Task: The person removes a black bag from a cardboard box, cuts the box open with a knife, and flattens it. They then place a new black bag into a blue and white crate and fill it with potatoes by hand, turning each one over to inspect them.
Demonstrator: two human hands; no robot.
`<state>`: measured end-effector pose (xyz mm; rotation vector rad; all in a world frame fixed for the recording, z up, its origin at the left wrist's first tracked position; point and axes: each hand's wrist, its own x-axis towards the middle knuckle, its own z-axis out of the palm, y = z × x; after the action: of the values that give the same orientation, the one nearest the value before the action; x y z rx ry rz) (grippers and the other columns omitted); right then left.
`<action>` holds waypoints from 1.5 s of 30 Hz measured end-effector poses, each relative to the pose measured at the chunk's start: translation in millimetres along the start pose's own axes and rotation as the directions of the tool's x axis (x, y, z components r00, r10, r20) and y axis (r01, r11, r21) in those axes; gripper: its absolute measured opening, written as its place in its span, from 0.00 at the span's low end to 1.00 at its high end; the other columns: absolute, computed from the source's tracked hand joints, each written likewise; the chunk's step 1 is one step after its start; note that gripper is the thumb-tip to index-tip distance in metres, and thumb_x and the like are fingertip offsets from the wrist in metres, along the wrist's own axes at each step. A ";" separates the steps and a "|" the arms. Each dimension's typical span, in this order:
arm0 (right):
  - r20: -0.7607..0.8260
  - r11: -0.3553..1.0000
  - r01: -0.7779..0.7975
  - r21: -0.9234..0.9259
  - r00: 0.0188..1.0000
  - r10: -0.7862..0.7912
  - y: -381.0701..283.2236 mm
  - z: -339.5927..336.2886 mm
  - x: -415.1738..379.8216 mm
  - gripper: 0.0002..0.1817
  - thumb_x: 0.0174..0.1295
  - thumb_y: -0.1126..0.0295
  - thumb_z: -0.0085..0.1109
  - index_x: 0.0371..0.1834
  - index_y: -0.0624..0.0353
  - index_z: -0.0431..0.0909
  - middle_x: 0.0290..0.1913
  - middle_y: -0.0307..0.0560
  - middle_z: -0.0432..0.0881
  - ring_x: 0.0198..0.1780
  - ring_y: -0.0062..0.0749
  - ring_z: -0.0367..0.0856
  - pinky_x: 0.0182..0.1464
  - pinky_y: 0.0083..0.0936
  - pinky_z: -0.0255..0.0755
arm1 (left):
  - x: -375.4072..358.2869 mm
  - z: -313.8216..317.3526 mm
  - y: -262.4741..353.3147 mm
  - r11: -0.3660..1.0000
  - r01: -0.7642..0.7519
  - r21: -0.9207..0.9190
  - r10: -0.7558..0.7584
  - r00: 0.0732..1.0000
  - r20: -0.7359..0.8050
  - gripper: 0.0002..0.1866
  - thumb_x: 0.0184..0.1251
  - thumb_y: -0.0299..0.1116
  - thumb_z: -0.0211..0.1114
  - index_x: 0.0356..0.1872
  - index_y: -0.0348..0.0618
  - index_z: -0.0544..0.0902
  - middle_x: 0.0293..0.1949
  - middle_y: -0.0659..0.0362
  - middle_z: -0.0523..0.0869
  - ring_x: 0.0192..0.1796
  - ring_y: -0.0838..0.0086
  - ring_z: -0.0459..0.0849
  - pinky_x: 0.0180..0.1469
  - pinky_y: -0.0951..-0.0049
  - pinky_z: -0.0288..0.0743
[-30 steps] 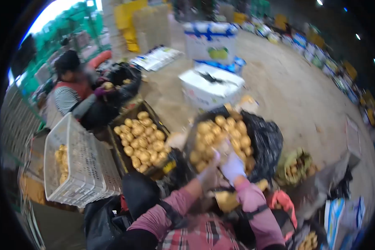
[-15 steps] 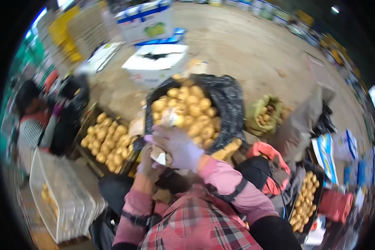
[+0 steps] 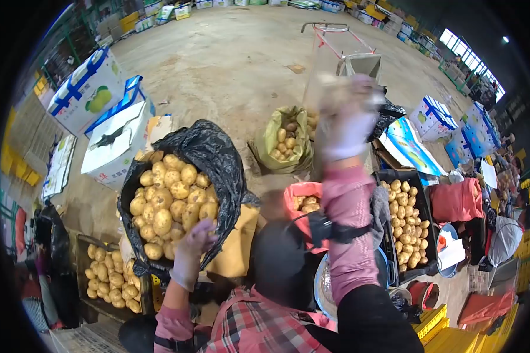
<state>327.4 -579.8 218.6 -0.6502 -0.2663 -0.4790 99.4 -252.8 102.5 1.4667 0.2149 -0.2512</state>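
A person wearing a pink-sleeved, plaid top is sitting low over a concrete floor (image 3: 235, 76), looking down past both arms. A black plastic bag (image 3: 225, 147) is standing open ahead and to the left, and pale yellow potatoes (image 3: 172, 203) are filling it nearly to its crumpled rim.

The left hand (image 3: 193, 250), in a thin pale glove, is hovering at the bag's lower right edge. Its fingers are bending loosely and nothing is showing in them; whether they are touching the plastic or the nearest potatoes, I cannot tell. The right hand (image 3: 350, 112) is hanging raised and stretched forward, just beyond the right edge of a green sack (image 3: 272, 130) that is also holding potatoes. Motion is blurring it, so I cannot tell whether its fingers are apart, together or clamped on something.

A red bag (image 3: 294, 203) is sitting below the green sack. A dark crate (image 3: 430, 250) of potatoes is lying right of the outstretched forearm, and another crate (image 3: 147, 294) is resting by the black bag's lower left corner.

The step in hand seems to be a right-handed reach away from the black bag; returning to it would be calling for bringing that hand leftward, clear of the rim.
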 end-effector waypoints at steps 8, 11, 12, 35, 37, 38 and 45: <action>-0.298 0.580 -0.063 -0.812 0.900 -0.319 -114.1 -272.9 142.5 0.13 0.74 0.60 0.52 0.53 0.54 0.77 0.40 0.43 0.81 0.35 0.27 0.77 0.33 0.25 0.73 | -13.2 -42.1 -113.4 0.958 0.206 0.200 -0.081 0.863 -0.499 0.25 0.73 0.35 0.63 0.65 0.31 0.71 0.53 0.51 0.83 0.56 0.66 0.80 0.60 0.70 0.73; -0.287 0.506 -0.223 -0.833 0.957 -0.050 -80.4 -306.6 201.9 0.17 0.75 0.59 0.49 0.60 0.52 0.75 0.48 0.47 0.81 0.43 0.33 0.79 0.38 0.28 0.76 | -2.5 -31.9 -104.2 0.315 0.198 0.928 0.334 0.892 -0.303 0.40 0.64 0.53 0.66 0.69 0.35 0.68 0.66 0.40 0.73 0.72 0.44 0.65 0.75 0.47 0.51; -0.262 0.494 -0.249 -0.833 0.964 0.045 -62.1 -310.9 227.3 0.18 0.75 0.58 0.48 0.63 0.51 0.74 0.50 0.48 0.81 0.45 0.35 0.79 0.40 0.29 0.77 | 3.3 -21.2 -96.7 0.283 0.300 0.911 0.217 0.905 -0.365 0.42 0.64 0.58 0.63 0.70 0.35 0.67 0.71 0.42 0.68 0.76 0.46 0.58 0.78 0.46 0.41; -0.030 0.139 -0.107 -0.984 0.885 0.464 -27.1 -320.0 203.7 0.25 0.74 0.60 0.45 0.70 0.60 0.71 0.67 0.51 0.75 0.64 0.40 0.75 0.65 0.28 0.67 | 22.6 -86.8 -74.5 0.504 0.662 0.555 -0.216 0.719 -0.661 0.36 0.66 0.56 0.64 0.64 0.36 0.72 0.53 0.39 0.84 0.57 0.46 0.82 0.60 0.55 0.74; 0.064 0.150 0.005 -0.989 0.917 0.393 -55.4 -301.8 211.6 0.26 0.74 0.60 0.45 0.70 0.62 0.72 0.68 0.50 0.74 0.64 0.40 0.74 0.66 0.28 0.66 | 33.7 -92.3 -78.1 0.444 0.604 0.662 -0.169 0.782 -0.600 0.36 0.61 0.59 0.67 0.57 0.36 0.75 0.49 0.41 0.86 0.53 0.48 0.84 0.56 0.56 0.77; 0.078 0.060 0.063 -0.996 0.946 0.313 -72.6 -292.8 220.8 0.26 0.74 0.60 0.46 0.70 0.62 0.72 0.69 0.50 0.74 0.65 0.40 0.73 0.67 0.28 0.65 | 35.4 -90.2 -68.0 0.402 0.597 0.694 -0.217 0.799 -0.561 0.36 0.59 0.60 0.69 0.55 0.36 0.76 0.49 0.41 0.85 0.54 0.48 0.84 0.56 0.56 0.77; 0.173 0.447 0.170 -0.878 0.984 -0.035 -82.6 -105.8 76.0 0.21 0.77 0.64 0.41 0.61 0.64 0.77 0.60 0.47 0.81 0.58 0.33 0.79 0.62 0.29 0.73 | 5.3 -103.7 -83.7 0.723 0.481 0.496 -0.094 0.780 -0.619 0.42 0.57 0.54 0.74 0.66 0.35 0.71 0.56 0.43 0.83 0.58 0.55 0.84 0.60 0.63 0.76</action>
<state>360.3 -730.2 209.0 -1.7511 -0.1548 -0.6976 80.6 -157.0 11.6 2.1740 0.9411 -0.1524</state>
